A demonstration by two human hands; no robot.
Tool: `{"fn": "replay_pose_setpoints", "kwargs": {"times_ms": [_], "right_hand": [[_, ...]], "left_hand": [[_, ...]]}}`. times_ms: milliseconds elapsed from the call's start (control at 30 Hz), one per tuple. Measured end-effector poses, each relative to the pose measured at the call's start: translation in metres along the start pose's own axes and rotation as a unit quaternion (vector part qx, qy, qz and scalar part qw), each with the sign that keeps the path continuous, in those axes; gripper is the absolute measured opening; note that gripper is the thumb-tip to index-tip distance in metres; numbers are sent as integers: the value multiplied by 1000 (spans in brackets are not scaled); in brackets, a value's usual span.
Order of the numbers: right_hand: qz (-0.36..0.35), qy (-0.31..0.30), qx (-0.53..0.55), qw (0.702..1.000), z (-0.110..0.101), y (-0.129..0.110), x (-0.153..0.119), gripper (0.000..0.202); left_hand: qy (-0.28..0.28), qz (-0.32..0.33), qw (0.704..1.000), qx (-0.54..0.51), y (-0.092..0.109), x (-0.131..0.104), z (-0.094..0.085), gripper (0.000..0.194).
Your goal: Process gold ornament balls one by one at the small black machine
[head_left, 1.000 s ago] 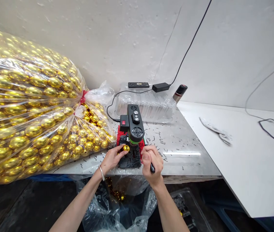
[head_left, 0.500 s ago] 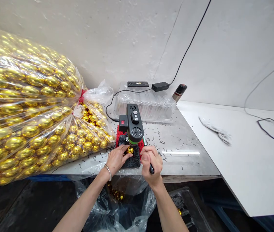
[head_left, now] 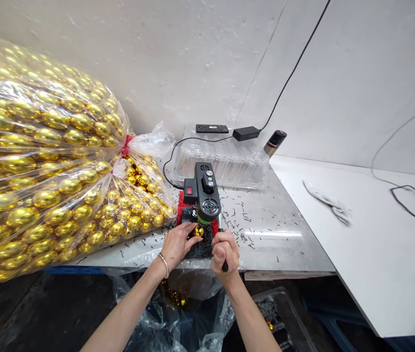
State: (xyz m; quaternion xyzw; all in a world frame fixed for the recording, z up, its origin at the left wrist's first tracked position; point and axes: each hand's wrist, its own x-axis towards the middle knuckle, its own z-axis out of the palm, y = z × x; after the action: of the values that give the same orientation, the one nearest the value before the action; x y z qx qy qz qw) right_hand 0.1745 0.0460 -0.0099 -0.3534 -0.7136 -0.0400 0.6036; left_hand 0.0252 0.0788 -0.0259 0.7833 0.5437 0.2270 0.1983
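Observation:
A small black bench drill (head_left: 207, 193), with a red switch on its side, stands near the table's front edge. Under its head, a shiny gold ball (head_left: 199, 231) is pinched between the thumb and fingers of my left hand (head_left: 178, 242). My right hand (head_left: 225, 250) is wrapped round the black-gripped lever (head_left: 225, 266) at the drill's right side. The drill's tip is hidden by its head and green collar. Black and red cloth (head_left: 196, 250) lies beneath the ball and the drill.
A big clear bag of gold balls (head_left: 46, 171) fills the left. Behind the drill sit a clear plastic tray (head_left: 225, 168), a power adapter (head_left: 246, 133) and a bottle (head_left: 275, 143). Black shavings litter the table (head_left: 302, 254). Below hangs a plastic bag (head_left: 178, 322); a glove (head_left: 328, 203) lies right.
My right hand has moved slightly left and towards me with the lever. My left hand keeps the gold ball under the drill head. The whole view has shifted a little.

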Motion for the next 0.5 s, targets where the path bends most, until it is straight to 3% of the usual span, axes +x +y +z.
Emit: {"fn": "replay_pose_setpoints", "kwargs": {"times_ms": [333,500], "right_hand": [[-49,-8,-22,999,9,13,-16,29],[12,9,15,1000,-3,-6,16,28]], "left_hand": [[-2,-1,1000,-4,2,0,-2,31],[2,-11,1000,-24,0,3,2,34]]}}
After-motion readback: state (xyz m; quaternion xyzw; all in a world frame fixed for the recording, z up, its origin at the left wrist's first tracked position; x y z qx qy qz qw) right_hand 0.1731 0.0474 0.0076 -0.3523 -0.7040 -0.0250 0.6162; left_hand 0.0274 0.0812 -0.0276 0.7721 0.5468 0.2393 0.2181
